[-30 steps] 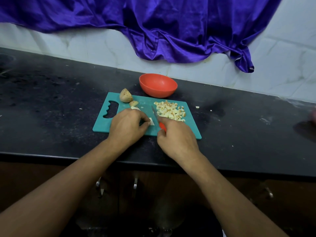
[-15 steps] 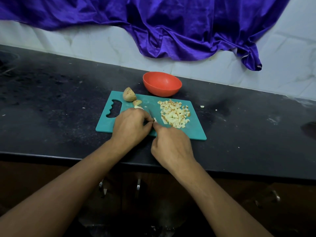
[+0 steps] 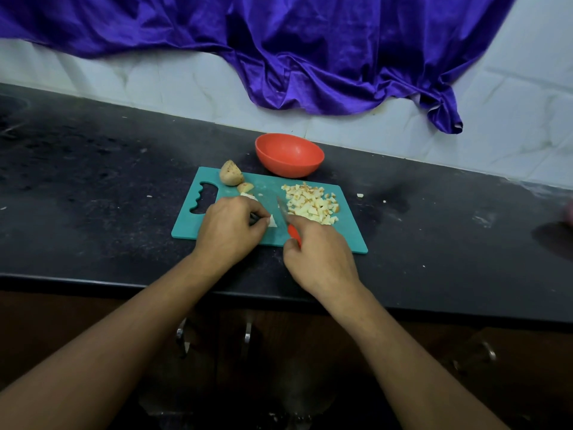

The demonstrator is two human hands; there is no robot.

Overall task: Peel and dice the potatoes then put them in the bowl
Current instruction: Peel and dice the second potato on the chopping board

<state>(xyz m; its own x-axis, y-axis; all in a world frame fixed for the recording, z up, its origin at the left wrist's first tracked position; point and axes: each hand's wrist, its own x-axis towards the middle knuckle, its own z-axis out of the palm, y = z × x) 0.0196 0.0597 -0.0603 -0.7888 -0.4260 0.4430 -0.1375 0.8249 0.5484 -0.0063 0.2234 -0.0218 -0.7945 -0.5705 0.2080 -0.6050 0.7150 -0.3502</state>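
- My left hand [image 3: 229, 231] pinches a pale potato piece [image 3: 272, 221] on the teal cutting board [image 3: 347, 237], near its front edge.
- My right hand [image 3: 319, 256] grasps the red-handled knife [image 3: 283, 212], its blade just right of that piece.
- The diced potato [image 3: 311, 203] is heaped on the board's right half.
- A skin-on potato chunk [image 3: 231, 173] sits at the board's back left corner.
- The red bowl [image 3: 290, 155] stands on the bench [image 3: 93, 181], just behind the board's back edge.

No text, label, brand, number or sign can be read here: 0 on the chopping board [image 3: 347, 235], bowl [image 3: 290, 155] or knife [image 3: 292, 231] — all plain.
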